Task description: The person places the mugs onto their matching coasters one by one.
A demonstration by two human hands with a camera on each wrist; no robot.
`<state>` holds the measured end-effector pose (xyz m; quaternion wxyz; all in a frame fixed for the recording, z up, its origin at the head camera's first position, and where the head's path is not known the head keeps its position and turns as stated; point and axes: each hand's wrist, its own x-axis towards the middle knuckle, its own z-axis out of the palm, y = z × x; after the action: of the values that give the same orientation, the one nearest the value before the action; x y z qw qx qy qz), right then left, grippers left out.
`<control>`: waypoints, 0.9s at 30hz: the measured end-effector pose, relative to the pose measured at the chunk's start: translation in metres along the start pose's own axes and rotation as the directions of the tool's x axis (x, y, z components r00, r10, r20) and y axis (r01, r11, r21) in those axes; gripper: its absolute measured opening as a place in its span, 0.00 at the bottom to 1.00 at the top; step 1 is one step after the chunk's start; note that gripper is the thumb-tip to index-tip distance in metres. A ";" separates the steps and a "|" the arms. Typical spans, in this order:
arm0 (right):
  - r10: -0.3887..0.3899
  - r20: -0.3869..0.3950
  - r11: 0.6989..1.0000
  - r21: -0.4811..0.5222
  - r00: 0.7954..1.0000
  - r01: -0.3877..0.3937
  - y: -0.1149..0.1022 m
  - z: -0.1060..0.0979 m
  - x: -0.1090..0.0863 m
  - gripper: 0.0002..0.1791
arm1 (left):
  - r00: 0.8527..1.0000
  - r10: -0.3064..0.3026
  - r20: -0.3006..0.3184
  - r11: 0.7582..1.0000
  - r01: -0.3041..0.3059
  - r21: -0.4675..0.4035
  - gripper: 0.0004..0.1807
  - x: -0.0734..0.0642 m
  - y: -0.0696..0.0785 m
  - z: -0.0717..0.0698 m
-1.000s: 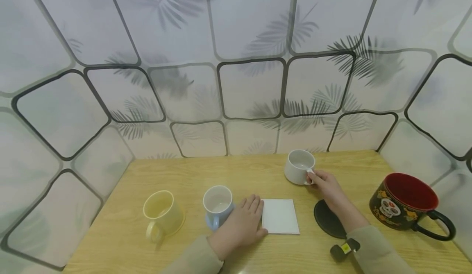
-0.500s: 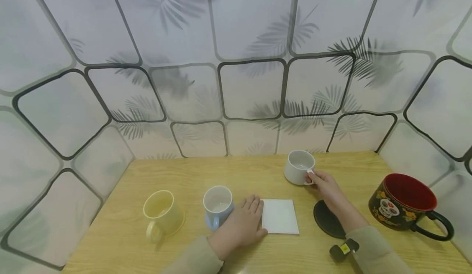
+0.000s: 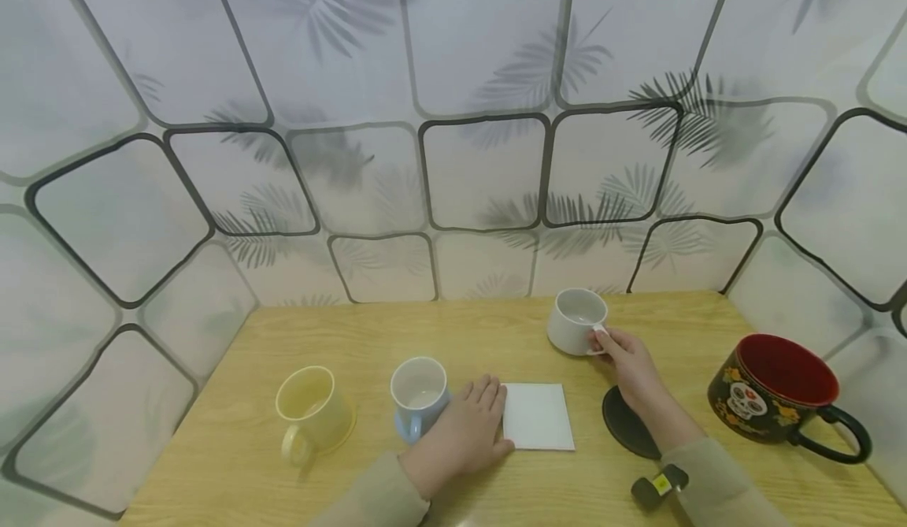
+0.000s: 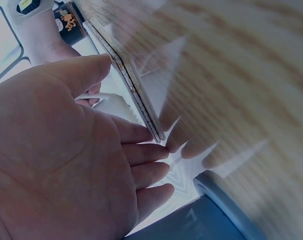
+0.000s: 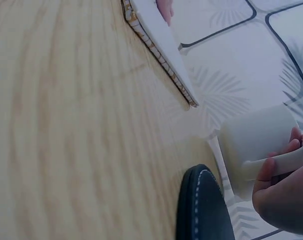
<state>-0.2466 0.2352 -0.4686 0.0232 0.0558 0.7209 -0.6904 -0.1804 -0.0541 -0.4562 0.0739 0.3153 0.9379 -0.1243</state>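
In the head view my right hand (image 3: pixel 635 365) pinches the handle of a white mug (image 3: pixel 575 324) at the back right of the table. Its fingers curl round that handle in the right wrist view, where the mug (image 5: pixel 256 140) shows from the side. Whether the mug's base touches the table I cannot tell. My left hand (image 3: pixel 468 428) rests with fingers extended at the left edge of a white square coaster (image 3: pixel 538 417); thumb and index finger are close to that edge. Just left of this hand, a light blue mug (image 3: pixel 418 393) stands on a blue coaster.
A yellow mug (image 3: pixel 312 409) stands on a yellow round coaster at left. Under the right forearm lies a black round coaster (image 3: pixel 627 424). A large black skull mug (image 3: pixel 768 393) with red inside stands at far right. Patterned fabric walls (image 3: pixel 482 267) enclose the table.
The white mug and my right hand shift very slightly to the right. My left hand, the white coaster and the other mugs stay put.
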 end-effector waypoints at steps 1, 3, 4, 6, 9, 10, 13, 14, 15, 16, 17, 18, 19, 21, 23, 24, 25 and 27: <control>0.000 -0.005 1.000 0.010 1.000 0.000 0.000 0.000 -0.001 0.15 | 1.000 0.000 0.001 1.000 0.000 -0.001 0.46 0.000 0.000 0.000; -0.007 -0.012 1.000 0.027 1.000 0.007 -0.002 0.001 -0.002 0.15 | 1.000 -0.002 0.000 1.000 0.002 -0.003 0.46 0.000 0.000 0.000; -0.011 -0.015 0.999 0.037 1.000 0.012 -0.003 0.001 -0.004 0.15 | 1.000 -0.002 0.000 1.000 0.002 -0.003 0.46 0.000 0.000 0.001; -0.024 -0.020 0.998 0.058 1.000 0.025 -0.005 0.002 -0.005 0.16 | 1.000 -0.004 -0.001 1.000 0.004 -0.002 0.46 0.000 0.000 0.001; -0.042 -0.016 0.995 0.089 0.999 0.044 -0.007 0.003 -0.008 0.18 | 1.000 -0.006 -0.004 1.000 0.006 0.002 0.46 0.000 0.000 0.000; -0.046 -0.011 0.994 0.095 0.999 0.047 -0.008 0.004 -0.010 0.18 | 1.000 -0.006 -0.004 1.000 0.006 0.003 0.46 0.000 0.000 0.000; -0.051 0.004 0.992 0.115 0.999 0.050 -0.010 0.005 -0.014 0.20 | 1.000 -0.005 -0.008 1.000 0.005 0.002 0.46 -0.001 0.000 0.000; -0.048 0.011 0.992 0.116 0.999 0.047 -0.011 0.006 -0.015 0.21 | 1.000 -0.005 -0.011 1.000 0.005 0.001 0.46 -0.001 0.000 0.000; -0.044 0.011 0.991 0.124 0.999 0.043 -0.012 0.006 -0.016 0.21 | 1.000 -0.004 -0.013 1.000 0.004 0.002 0.46 -0.001 0.000 0.001; -0.040 0.013 0.991 0.126 0.999 0.038 -0.012 0.006 -0.017 0.22 | 1.000 -0.002 -0.016 1.000 0.002 0.007 0.46 -0.002 0.000 0.001; -0.037 0.013 0.991 0.129 0.999 0.035 -0.013 0.007 -0.019 0.22 | 1.000 -0.001 -0.018 1.000 0.001 0.011 0.46 -0.002 0.000 0.001; -0.033 0.013 0.992 0.126 0.999 0.031 -0.013 0.007 -0.020 0.22 | 1.000 0.001 -0.021 1.000 -0.001 0.014 0.46 -0.002 0.000 0.001; -0.028 0.013 0.992 0.126 1.000 0.027 -0.013 0.008 -0.021 0.22 | 1.000 0.003 -0.023 1.000 -0.002 0.019 0.46 -0.002 0.000 0.001; -0.024 0.013 0.992 0.125 1.000 0.022 -0.014 0.009 -0.023 0.22 | 1.000 0.004 -0.026 1.000 -0.004 0.023 0.46 -0.002 0.000 0.001; -0.024 0.017 0.992 0.121 1.000 0.022 -0.014 0.009 -0.025 0.21 | 1.000 0.004 -0.025 1.000 -0.004 0.022 0.46 -0.002 0.000 0.001; -0.023 0.020 0.993 0.120 1.000 0.020 -0.014 0.009 -0.026 0.21 | 1.000 0.004 -0.025 1.000 -0.004 0.022 0.46 -0.002 0.000 0.000; -0.022 0.023 0.992 0.123 0.999 0.019 -0.015 0.009 -0.027 0.21 | 1.000 0.003 -0.023 1.000 -0.003 0.021 0.46 -0.001 0.000 0.000; -0.024 0.023 0.991 0.135 0.999 0.020 -0.015 0.009 -0.029 0.21 | 1.000 0.002 -0.020 1.000 -0.002 0.018 0.46 -0.001 0.000 0.000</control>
<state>-0.2202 0.2238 -0.4510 0.0208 0.0407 0.6730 -0.7382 -0.1792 -0.0548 -0.4556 0.0619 0.3182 0.9371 -0.1295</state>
